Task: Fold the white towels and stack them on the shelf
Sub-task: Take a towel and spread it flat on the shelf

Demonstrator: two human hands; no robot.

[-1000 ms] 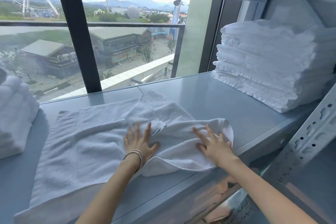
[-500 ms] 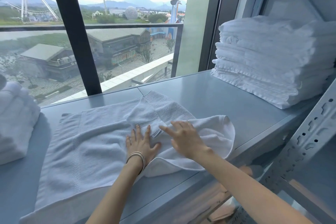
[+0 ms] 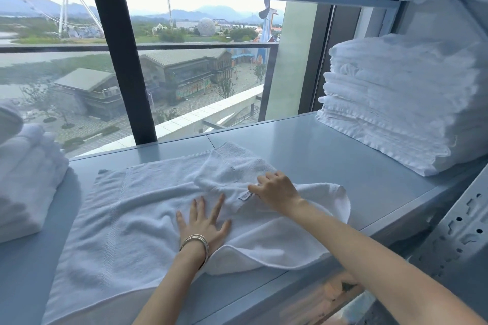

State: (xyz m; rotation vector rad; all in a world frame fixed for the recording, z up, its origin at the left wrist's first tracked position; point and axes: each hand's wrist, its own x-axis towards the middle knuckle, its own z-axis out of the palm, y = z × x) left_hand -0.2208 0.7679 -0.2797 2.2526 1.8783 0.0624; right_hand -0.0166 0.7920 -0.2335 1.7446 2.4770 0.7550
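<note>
Towel [image 3: 126, 219], white, lies spread on the grey metal shelf [image 3: 330, 161], mid-width. Its near edge hangs over the shelf's front edge. The right part is folded back over the middle, leaving a rounded fold toward the right and a loose corner flap pointing at the rear edge. The left half is a flat single layer with a woven band running front to rear.

Left hand [image 3: 204, 224]: palm down, fingers straight and spread, pressing on the towel where the folded layer meets the flat part. Thin bangles [image 3: 195, 243] at the wrist.

Right hand [image 3: 277, 190]: on top of the folded flap, knuckles up, fingers bent with the tips on the fabric just beside a small sewn label [image 3: 244, 196]. Can't tell whether it pinches the cloth or only presses it.

Tall stack of folded towels [image 3: 396, 103] in the shelf's rear right corner, well apart from the towel under the hands. Smaller towel pile [image 3: 26, 182] at the left edge, near the spread towel's left side but not touching it.

Perforated metal upright [image 3: 459, 232] at the front right corner. Window [image 3: 184, 74] directly behind the rear edge, with buildings and hills outside.
</note>
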